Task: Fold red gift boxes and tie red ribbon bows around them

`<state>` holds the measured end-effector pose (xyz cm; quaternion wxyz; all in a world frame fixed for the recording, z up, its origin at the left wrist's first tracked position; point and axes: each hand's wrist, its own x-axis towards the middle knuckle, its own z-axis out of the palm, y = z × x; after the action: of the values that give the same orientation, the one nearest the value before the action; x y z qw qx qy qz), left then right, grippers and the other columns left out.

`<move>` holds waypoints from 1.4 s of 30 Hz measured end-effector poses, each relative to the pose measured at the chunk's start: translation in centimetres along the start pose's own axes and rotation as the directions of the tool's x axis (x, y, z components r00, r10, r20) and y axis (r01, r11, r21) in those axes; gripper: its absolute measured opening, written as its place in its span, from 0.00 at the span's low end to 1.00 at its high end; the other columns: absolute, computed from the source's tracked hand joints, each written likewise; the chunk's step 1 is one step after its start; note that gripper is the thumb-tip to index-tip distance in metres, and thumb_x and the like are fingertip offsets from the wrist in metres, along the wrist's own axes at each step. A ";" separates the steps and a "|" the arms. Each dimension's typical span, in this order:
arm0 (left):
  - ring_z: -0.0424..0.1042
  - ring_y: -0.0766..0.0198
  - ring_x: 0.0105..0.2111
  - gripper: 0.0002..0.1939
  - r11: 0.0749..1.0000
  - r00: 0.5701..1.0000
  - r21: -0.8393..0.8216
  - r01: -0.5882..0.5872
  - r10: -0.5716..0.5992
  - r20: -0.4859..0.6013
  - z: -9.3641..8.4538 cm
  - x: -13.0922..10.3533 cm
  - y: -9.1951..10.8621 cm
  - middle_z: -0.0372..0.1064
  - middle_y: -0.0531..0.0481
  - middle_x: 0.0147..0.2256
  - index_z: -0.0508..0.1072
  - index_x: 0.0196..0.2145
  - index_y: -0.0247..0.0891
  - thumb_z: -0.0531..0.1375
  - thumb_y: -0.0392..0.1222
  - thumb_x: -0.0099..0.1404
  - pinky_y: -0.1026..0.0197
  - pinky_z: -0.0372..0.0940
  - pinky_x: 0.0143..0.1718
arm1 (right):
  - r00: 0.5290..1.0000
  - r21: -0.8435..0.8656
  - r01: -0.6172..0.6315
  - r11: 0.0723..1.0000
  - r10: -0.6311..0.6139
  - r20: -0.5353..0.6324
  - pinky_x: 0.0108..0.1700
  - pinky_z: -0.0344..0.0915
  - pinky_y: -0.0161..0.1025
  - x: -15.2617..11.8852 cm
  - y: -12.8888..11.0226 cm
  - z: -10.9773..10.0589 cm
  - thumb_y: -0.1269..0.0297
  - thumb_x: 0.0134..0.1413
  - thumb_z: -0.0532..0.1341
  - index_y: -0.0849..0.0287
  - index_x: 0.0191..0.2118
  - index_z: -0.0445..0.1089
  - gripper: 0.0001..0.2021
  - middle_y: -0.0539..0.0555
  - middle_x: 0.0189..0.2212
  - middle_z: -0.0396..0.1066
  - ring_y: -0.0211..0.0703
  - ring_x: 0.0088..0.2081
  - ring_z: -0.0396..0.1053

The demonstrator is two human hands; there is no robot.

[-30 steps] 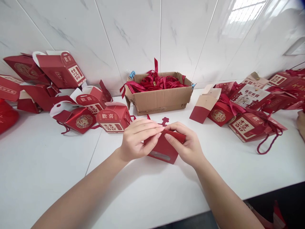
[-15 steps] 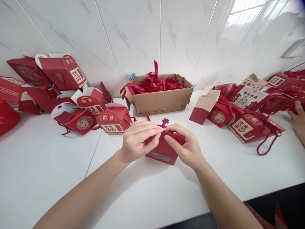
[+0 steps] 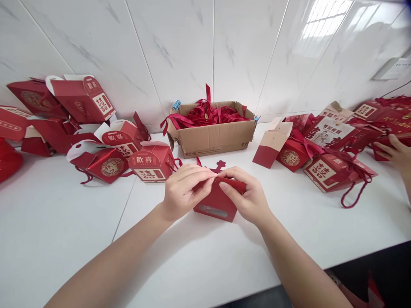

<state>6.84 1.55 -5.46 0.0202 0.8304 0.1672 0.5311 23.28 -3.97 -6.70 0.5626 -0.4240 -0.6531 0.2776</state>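
A small red gift box (image 3: 215, 197) with a clear oval window stands upright on the white table in front of me. My right hand (image 3: 246, 194) grips its top flap, thumb on the near side and fingers behind. Beside it, my left hand (image 3: 187, 191) is closed in a pinch at the middle of the box's top edge. What the left fingertips hold is too small and covered to make out. A dark red flower-shaped tab (image 3: 221, 164) sticks up behind the hands, and a bit of red ribbon (image 3: 198, 162) shows to its left.
Behind the box is a cardboard carton (image 3: 214, 139) full of red ribbons. A red double-happiness box (image 3: 150, 162) stands left of my hands, near a pile of red boxes (image 3: 80, 100). More decorated boxes (image 3: 324, 171) lie at right, where another person's hand (image 3: 398, 154) reaches in.
The view has shifted slightly. My hands keep almost the same hold on the red gift box. At far right, the other person's hand has moved inward with its fingers spread.
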 end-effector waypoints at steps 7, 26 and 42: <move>0.73 0.65 0.29 0.07 0.999 0.999 0.017 0.042 -0.043 0.018 0.0 0.1 0.3 0.75 0.51 0.29 0.74 0.33 0.38 0.60 0.28 0.58 0.60 0.68 0.33 | 1.000 0.040 -0.011 0.999 0.011 -0.006 0.43 0.68 0.41 0.2 -0.1 0.1 0.70 0.56 0.58 0.55 0.38 0.71 0.06 0.53 0.36 0.73 0.42 0.39 0.70; 0.73 0.68 0.28 0.04 0.982 0.970 -0.039 0.182 -0.173 0.172 -1.5 1.0 0.3 0.75 0.53 0.28 0.75 0.31 0.38 0.61 0.32 0.60 0.68 0.68 0.29 | 1.000 0.041 -0.012 0.999 0.011 0.022 0.40 0.69 0.42 0.0 -0.1 0.1 0.68 0.57 0.58 0.54 0.39 0.71 0.06 0.54 0.37 0.73 0.44 0.39 0.71; 0.73 0.67 0.33 0.07 0.980 0.964 0.021 0.195 -0.196 0.177 -1.6 0.8 1.4 0.76 0.53 0.33 0.74 0.36 0.38 0.61 0.31 0.60 0.64 0.67 0.38 | 0.998 0.104 -0.057 0.993 0.057 0.000 0.43 0.67 0.41 0.0 0.0 0.2 0.69 0.55 0.59 0.55 0.37 0.72 0.05 0.53 0.35 0.72 0.42 0.39 0.70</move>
<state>6.12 0.27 -3.80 0.0859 0.8540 0.2469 0.4497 23.06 -3.93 -6.73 0.5769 -0.4130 -0.6244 0.3266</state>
